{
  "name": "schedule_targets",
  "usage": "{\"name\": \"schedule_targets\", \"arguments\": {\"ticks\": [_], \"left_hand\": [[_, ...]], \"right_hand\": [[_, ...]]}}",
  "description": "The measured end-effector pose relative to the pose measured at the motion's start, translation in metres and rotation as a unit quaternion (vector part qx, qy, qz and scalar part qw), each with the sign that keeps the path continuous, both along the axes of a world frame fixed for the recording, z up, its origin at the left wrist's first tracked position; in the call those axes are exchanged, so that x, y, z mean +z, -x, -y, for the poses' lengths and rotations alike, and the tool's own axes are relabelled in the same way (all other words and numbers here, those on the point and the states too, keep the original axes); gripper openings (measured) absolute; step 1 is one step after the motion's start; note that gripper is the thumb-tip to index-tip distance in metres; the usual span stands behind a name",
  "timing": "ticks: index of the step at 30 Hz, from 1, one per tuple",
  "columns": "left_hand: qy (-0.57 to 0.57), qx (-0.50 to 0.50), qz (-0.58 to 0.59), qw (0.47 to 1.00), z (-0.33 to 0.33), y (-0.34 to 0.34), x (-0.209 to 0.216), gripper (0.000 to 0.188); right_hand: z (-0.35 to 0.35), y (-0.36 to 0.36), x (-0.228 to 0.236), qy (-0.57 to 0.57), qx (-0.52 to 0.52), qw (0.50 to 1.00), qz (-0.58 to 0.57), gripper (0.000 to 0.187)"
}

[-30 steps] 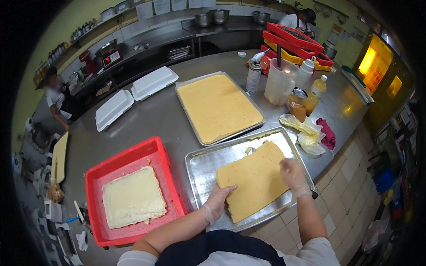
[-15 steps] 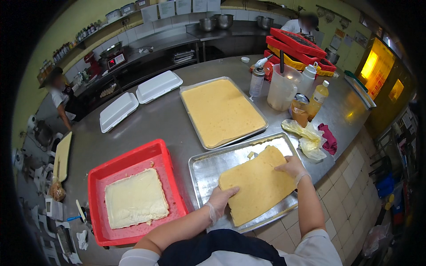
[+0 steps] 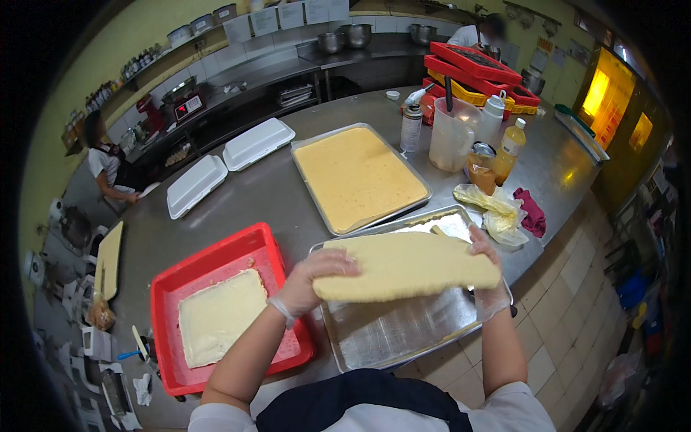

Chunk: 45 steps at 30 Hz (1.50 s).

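Observation:
A rectangular sheet of yellow sponge cake [image 3: 407, 266] is held up between my two gloved hands, tilted so that its pale face shows. My left hand [image 3: 317, 277] grips its left end, and my right hand [image 3: 489, 270] has hold of the right end. Beneath it lies a metal baking tray [image 3: 389, 342], bare apart from crumbs and scraps along its far edge. To the left, a red plastic tray [image 3: 164, 338] contains a cake layer [image 3: 219, 317] spread with pale cream. Beyond the metal tray sits another sheet of sponge cake [image 3: 360, 176] in its own pan.
Two white foam boxes [image 3: 196, 186] stand at the far left. A plastic jug [image 3: 452, 137], a torch canister [image 3: 411, 128], bottles and stacked red crates [image 3: 475, 63] occupy the back right. A plastic bag [image 3: 500, 216] and a maroon cloth [image 3: 530, 212] lie at the right edge. Two people work farther off.
Both hands have raised the sponge cake sheet off the metal tray and tipped it up, turning its paler face into view. The person at the far left has shifted, a forearm now reaching over the table.

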<state>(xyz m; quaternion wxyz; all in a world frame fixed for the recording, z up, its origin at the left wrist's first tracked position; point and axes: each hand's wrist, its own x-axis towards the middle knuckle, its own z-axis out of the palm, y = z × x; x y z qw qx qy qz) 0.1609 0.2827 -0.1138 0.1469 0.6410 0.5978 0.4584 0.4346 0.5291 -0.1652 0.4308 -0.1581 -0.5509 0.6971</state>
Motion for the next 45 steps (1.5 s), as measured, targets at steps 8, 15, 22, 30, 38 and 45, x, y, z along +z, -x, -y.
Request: {"name": "schedule_targets", "arguments": {"ticks": [8, 15, 22, 30, 38, 45], "left_hand": [[0.214, -0.020, -0.284, 0.934, 0.026, -0.026, -0.064, 0.042], [0.356, 0.152, 0.013, 0.922, 0.038, -0.050, -0.054, 0.075], [0.220, 0.220, 0.534, 0.786, 0.028, -0.057, -0.064, 0.085], [0.263, 0.121, 0.621, 0.728, -0.004, -0.040, -0.101, 0.042], [0.242, 0.205, 0.368, 0.874, -0.004, -0.039, -0.070, 0.062], [0.037, 0.112, 0.424, 0.898, 0.111, 0.043, 0.011, 0.060]], "right_hand": [[0.067, -0.012, -0.056, 0.235, -0.125, 0.959, 0.094, 0.054], [0.047, -0.030, -0.056, 0.399, 0.074, 0.914, 0.020, 0.045], [0.030, -0.022, -0.047, 0.276, 0.099, 0.929, 0.225, 0.037], [0.025, -0.014, -0.043, 0.198, 0.138, 0.930, 0.278, 0.039], [0.050, -0.005, 0.010, 0.061, 0.052, 0.954, 0.289, 0.043], [0.125, 0.064, 0.087, 0.028, 0.123, 0.975, 0.182, 0.042]]}}
